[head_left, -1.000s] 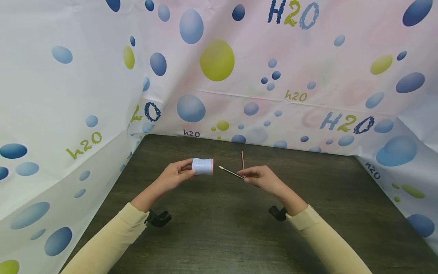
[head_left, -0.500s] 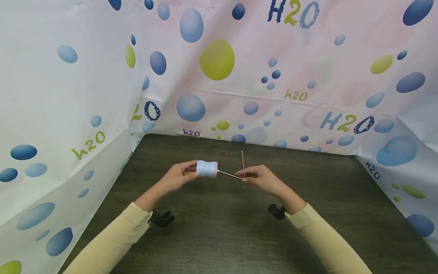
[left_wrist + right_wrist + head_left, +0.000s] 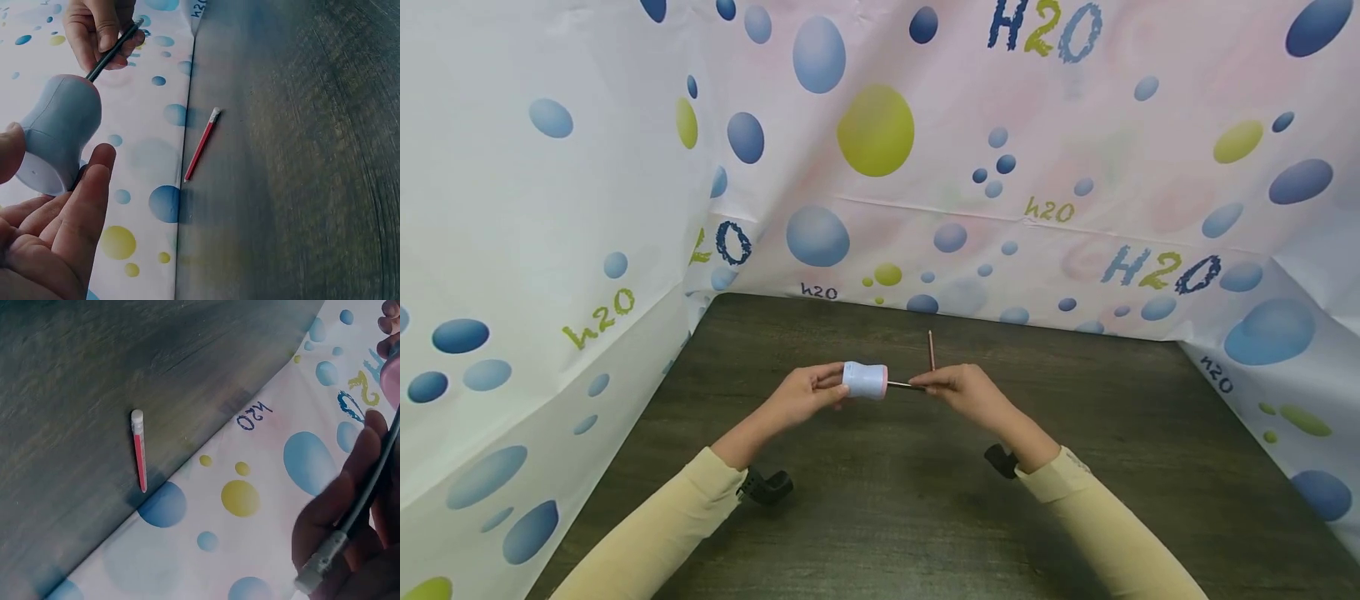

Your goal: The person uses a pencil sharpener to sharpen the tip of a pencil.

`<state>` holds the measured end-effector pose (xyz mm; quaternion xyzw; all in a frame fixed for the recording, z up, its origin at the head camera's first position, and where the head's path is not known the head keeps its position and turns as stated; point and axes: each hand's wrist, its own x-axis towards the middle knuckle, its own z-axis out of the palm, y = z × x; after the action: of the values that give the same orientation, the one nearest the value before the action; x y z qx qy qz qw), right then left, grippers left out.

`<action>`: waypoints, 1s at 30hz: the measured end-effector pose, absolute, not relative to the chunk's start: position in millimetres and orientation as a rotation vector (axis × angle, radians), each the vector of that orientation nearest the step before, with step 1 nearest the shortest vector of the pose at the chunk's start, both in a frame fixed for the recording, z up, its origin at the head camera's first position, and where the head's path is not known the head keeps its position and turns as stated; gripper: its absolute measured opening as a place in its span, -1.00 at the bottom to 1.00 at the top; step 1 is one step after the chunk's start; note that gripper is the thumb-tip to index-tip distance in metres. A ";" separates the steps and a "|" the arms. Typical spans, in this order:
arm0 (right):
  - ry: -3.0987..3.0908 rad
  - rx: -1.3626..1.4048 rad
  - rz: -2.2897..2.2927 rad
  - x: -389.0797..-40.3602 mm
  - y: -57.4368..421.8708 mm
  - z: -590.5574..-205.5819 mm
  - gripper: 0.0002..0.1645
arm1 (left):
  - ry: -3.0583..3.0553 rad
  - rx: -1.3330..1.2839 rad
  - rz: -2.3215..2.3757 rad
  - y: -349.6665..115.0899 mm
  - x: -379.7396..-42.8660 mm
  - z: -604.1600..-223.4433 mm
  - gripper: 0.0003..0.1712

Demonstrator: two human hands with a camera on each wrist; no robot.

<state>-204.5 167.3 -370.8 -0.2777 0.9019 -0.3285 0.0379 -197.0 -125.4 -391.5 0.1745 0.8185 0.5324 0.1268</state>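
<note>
My left hand (image 3: 805, 395) holds a light blue, waisted pencil sharpener (image 3: 863, 380) with a pink end, lying sideways above the table. In the left wrist view the thumb and fingers grip the sharpener (image 3: 62, 112) near its wider base. My right hand (image 3: 968, 393) pinches a dark pencil (image 3: 902, 385). The pencil's front end is in the pink face of the sharpener, so its tip is hidden. In the right wrist view the pencil's white eraser (image 3: 309, 578) sticks out behind the fingers.
A red pencil (image 3: 932, 350) with a white eraser lies on the dark wooden table (image 3: 880, 517), just beyond my right hand. White sheeting (image 3: 925, 250) with blue and green spots stands along the back and both sides.
The pencil tip, apart from the sharpener a second ago, has gone into its pink end. My left hand has moved right and slightly nearer with the sharpener. The red pencil lies still.
</note>
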 end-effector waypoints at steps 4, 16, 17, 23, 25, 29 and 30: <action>2.833 -0.909 -0.994 -204.2 164.4 -373.1 -0.67 | 2.360 0.486 1.574 -125.5 -196.4 -392.8 -0.31; 2.911 -0.938 -1.016 -199.2 156.3 -379.7 -0.67 | 2.348 0.548 1.557 -126.9 -201.1 -396.9 -0.30; 2.907 -0.941 -1.000 -199.4 157.0 -380.5 -0.68 | 2.342 0.550 1.553 -127.1 -201.8 -397.2 -0.29; 2.890 -1.040 -0.962 -199.1 167.4 -389.1 -0.63 | 2.293 0.495 1.540 -129.8 -205.3 -396.8 -0.26; 2.930 -1.120 -0.962 -198.7 171.7 -393.0 -0.62 | 2.244 0.469 1.541 -130.4 -206.5 -396.3 -0.26; 3.058 -1.321 -0.888 -197.3 177.1 -397.8 -0.61 | 2.098 0.408 1.605 -129.8 -208.8 -397.1 -0.23; 3.090 -1.374 -0.855 -197.2 177.5 -398.5 -0.60 | 2.070 0.385 1.627 -129.4 -208.9 -397.7 -0.21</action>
<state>-197.2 177.5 -398.5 -0.3881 0.8726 -0.2413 -0.1725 -208.9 -129.4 -397.7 0.1404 0.7556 0.5939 0.2381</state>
